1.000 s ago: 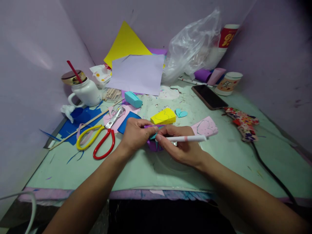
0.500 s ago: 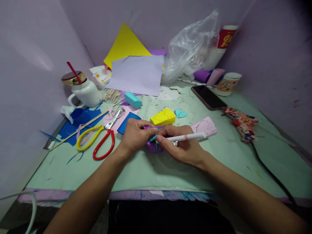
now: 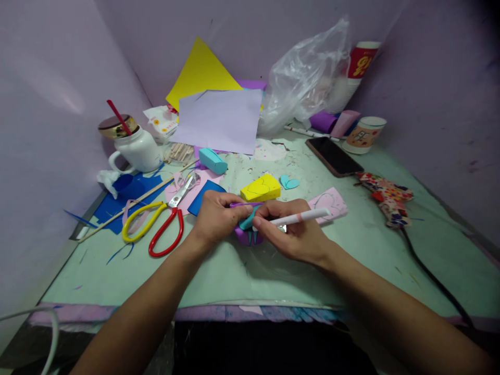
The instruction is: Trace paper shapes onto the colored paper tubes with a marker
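Note:
My left hand (image 3: 216,216) is closed on a small purple craft-foam piece (image 3: 247,237), its thumb pressing near the top edge. A teal strip (image 3: 247,223) lies against the purple piece, between the two hands. My right hand (image 3: 299,237) has a white pen (image 3: 307,215) with a pink band lying across it, while its thumb and forefinger pinch at the teal strip. Part of the purple piece is hidden by my fingers. Just beyond the hands sit a yellow folded piece (image 3: 261,188) with a drawn outline, and a teal heart-shaped cutout (image 3: 289,182).
Left of my hands are scissors (image 3: 166,226), a wooden stick (image 3: 128,204) and a white mug (image 3: 141,150). A pink piece (image 3: 331,204) and a phone (image 3: 334,155) are on the right, near a cloth-wrapped item (image 3: 387,197) with a black cord. Paper sheets (image 3: 221,119) and a plastic bag (image 3: 308,73) stand behind.
My right fingers have shifted slightly, and more of the teal strip shows between the hands. The pen's far end has tilted up a little. My left hand keeps its place.

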### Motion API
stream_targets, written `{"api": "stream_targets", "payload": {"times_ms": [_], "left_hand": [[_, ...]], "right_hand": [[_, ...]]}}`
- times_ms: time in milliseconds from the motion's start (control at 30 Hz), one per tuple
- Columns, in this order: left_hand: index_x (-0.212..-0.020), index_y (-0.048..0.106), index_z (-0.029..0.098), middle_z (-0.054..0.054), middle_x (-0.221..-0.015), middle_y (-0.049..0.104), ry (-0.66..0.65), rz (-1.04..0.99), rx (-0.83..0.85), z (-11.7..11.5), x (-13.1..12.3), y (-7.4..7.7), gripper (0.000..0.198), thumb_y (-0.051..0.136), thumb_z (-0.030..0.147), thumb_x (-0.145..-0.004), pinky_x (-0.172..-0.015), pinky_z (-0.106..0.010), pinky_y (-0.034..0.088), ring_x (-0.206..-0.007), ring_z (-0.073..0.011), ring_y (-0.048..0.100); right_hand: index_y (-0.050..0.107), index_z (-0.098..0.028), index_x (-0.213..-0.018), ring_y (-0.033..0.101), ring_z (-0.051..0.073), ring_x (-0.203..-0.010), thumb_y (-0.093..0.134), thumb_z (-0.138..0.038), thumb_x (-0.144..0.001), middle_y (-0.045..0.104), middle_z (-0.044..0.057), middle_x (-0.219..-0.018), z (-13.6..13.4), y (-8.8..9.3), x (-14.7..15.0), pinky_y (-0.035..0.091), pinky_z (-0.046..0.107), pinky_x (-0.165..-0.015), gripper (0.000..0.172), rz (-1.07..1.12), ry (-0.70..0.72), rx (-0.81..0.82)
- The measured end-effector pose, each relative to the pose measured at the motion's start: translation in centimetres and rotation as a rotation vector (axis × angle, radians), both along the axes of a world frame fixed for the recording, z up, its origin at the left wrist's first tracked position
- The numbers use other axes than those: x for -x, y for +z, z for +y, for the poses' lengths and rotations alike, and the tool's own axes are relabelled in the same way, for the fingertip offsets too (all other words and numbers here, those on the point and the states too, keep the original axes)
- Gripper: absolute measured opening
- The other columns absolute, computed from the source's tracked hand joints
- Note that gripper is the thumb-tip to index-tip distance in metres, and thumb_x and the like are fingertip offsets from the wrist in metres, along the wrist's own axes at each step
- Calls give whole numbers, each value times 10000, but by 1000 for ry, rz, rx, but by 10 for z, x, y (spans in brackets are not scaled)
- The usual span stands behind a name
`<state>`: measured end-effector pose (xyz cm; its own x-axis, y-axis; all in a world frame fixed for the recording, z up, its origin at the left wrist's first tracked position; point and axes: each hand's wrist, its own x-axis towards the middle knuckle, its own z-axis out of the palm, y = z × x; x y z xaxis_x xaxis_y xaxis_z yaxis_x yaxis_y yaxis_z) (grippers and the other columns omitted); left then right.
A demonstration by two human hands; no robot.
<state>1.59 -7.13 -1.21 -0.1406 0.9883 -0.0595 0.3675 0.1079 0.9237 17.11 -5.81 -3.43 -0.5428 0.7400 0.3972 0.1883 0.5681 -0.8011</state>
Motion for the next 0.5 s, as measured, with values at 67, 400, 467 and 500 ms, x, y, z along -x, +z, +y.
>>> {"api": "stream_targets", "payload": {"times_ms": [67,400,467,500], "left_hand": [[-425,637,152,32,-417,527,1,-7,-8,0,0,0,114,664,170,-533,-460,-220,365,-469,-102,447],[-451,662,140,34,-419,523,6,-18,-34,0,3,-3,102,683,162,-548,-455,-223,345,-466,-94,429],[-441,657,135,32,-414,519,9,-15,-29,0,2,-3,104,685,151,-541,-454,-222,345,-465,-94,428],[-437,655,134,33,-411,515,9,-15,-26,0,2,-2,105,686,148,-536,-454,-221,346,-464,-93,427]], "right_hand": [[579,-142,-592,420,57,-434,549,-193,-815,517,-32,-474,0,0,0,321,181,-418,231,-4,0,5],[580,-139,-597,419,58,-434,551,-201,-808,518,-32,-474,1,-1,-3,316,182,-409,223,3,-11,64],[583,-139,-601,422,60,-438,553,-202,-808,521,-31,-477,1,-1,-3,318,184,-412,218,5,-21,64],[583,-139,-601,421,60,-437,552,-201,-806,521,-31,-476,2,-1,-3,317,184,-412,217,5,-26,62]]}}
